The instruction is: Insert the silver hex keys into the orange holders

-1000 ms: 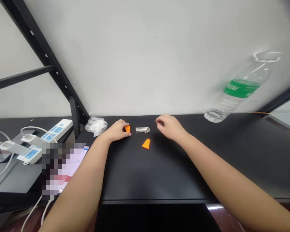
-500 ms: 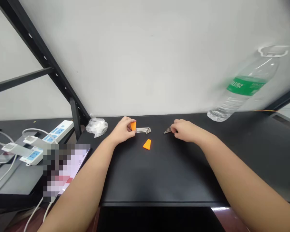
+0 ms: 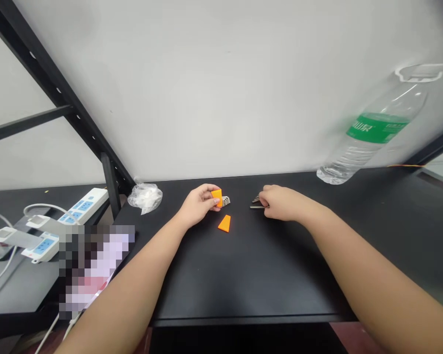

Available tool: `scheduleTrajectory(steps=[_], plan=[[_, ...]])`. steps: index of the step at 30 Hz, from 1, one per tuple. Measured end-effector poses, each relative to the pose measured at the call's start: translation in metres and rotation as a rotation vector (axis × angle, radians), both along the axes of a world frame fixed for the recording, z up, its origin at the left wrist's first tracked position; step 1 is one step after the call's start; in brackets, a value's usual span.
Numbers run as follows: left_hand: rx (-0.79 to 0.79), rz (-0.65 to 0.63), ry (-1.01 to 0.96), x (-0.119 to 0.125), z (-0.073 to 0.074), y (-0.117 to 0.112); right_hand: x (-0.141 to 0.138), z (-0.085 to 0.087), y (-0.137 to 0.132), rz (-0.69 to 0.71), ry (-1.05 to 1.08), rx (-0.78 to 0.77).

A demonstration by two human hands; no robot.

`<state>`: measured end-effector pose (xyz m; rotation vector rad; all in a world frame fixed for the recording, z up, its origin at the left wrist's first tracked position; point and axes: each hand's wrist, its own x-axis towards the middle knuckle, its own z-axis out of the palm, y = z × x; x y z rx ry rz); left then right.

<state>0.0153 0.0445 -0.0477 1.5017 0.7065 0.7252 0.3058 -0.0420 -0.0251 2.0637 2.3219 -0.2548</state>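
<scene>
My left hand (image 3: 199, 204) is closed round an orange plastic holder (image 3: 217, 196), pressed against a row of silver hex keys (image 3: 225, 200) lying on the black table (image 3: 243, 265). A second orange wedge-shaped piece (image 3: 224, 223) lies loose just below and to the right of that hand. My right hand (image 3: 280, 202) rests on the table further right, its fingers pinched on a few loose silver hex keys (image 3: 256, 202) whose ends stick out to the left.
A crumpled clear plastic bag (image 3: 144, 196) lies left of my left hand. A clear water bottle (image 3: 376, 132) with a green label stands at the back right. White power strips (image 3: 51, 226) with cables sit at far left beside a black rack post (image 3: 107, 184).
My left hand has carried the orange holder rightward up against the row of hex keys. My right hand moved right to a separate few keys and now pinches them.
</scene>
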Motion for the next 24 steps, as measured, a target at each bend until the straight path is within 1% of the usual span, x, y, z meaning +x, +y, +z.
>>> scheduleTrajectory(steps=[3,5,8,11,17,24], plan=[[-0.027,-0.005,-0.021,0.002,0.002,-0.004,-0.006,0.006,-0.004,-0.009,0.081,-0.018],[-0.037,-0.008,-0.035,0.004,0.003,-0.008,-0.011,0.012,-0.006,0.01,0.192,0.025],[-0.049,-0.013,-0.058,0.008,0.005,-0.014,-0.021,0.019,-0.008,0.084,0.371,0.199],[-0.047,-0.02,-0.085,0.011,0.008,-0.019,-0.033,0.021,-0.01,0.134,0.469,0.354],[-0.021,-0.016,-0.101,0.011,0.013,-0.023,-0.044,0.018,-0.01,0.158,0.557,0.508],[0.003,0.007,-0.112,0.011,0.014,-0.025,-0.046,0.02,-0.014,0.111,0.567,0.53]])
